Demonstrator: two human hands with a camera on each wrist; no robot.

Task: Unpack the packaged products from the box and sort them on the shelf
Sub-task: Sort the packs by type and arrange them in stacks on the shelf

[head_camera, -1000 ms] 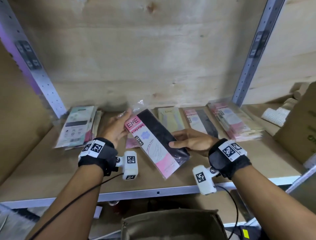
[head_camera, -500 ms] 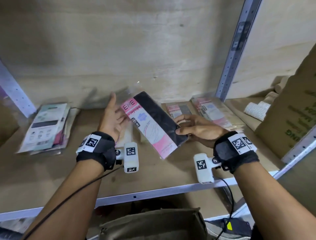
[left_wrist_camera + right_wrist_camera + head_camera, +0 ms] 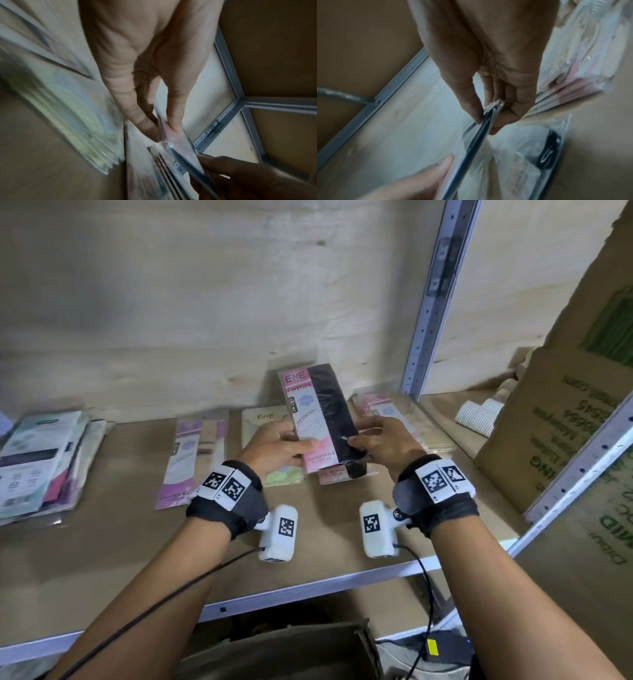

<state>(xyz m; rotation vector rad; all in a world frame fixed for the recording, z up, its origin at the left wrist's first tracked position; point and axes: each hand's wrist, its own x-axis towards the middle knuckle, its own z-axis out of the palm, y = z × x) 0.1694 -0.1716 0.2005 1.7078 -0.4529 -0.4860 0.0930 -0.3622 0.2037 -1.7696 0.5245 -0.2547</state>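
The person holds a pink and black packet (image 3: pixel 320 419) with both hands, up above the brown shelf (image 3: pixel 102 542), and it stands almost straight up. The left hand (image 3: pixel 274 448) grips the packet's left edge, with the thumb on the front and the fingers behind. The right hand (image 3: pixel 380 445) pinches the right edge the same way. From the wrist cameras the packet looks very thin between thumb and fingers. Other packets lie flat on the shelf. A purple packet (image 3: pixel 191 460) lies to the left of the hands. A green packet (image 3: pixel 263 422) lies just behind the left hand. A pile of pink packets (image 3: pixel 404 419) sits behind the right hand, near the grey metal post (image 3: pixel 428 313). A pile of pale green packets (image 3: pixel 41 463) sits far to the left. A big cardboard box (image 3: pixel 561 419) stands on the right, past the post. White rolled cloth (image 3: pixel 479 416) lies beside that box.
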